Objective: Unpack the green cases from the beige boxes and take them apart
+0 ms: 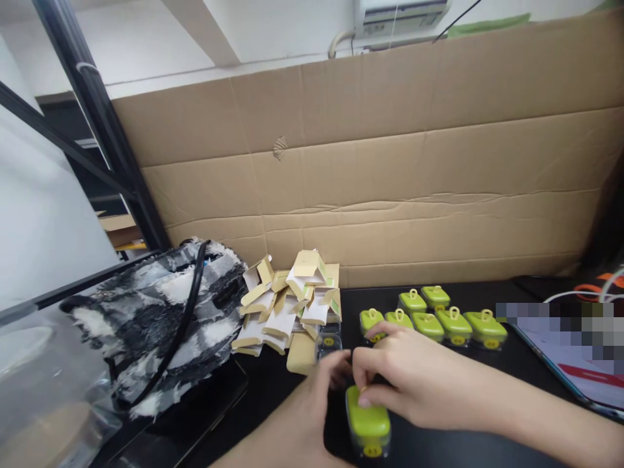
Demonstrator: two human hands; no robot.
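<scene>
My right hand reaches in from the right and presses its fingers on the top of a green-lidded small clear case on the black table. My left hand comes up from the bottom and holds the same case at its left side, fingers near its far end. Just behind the hands stand several more green-lidded cases in two rows, each with a yellow loop on top. A pile of folded tan and white cardboard inserts lies to the left of them.
A black-and-white furry bag with a black strap sits at the left on a dark flat device. A tall cardboard wall backs the table. A tablet lies at the right, cables behind it. Clear plastic fills the lower left.
</scene>
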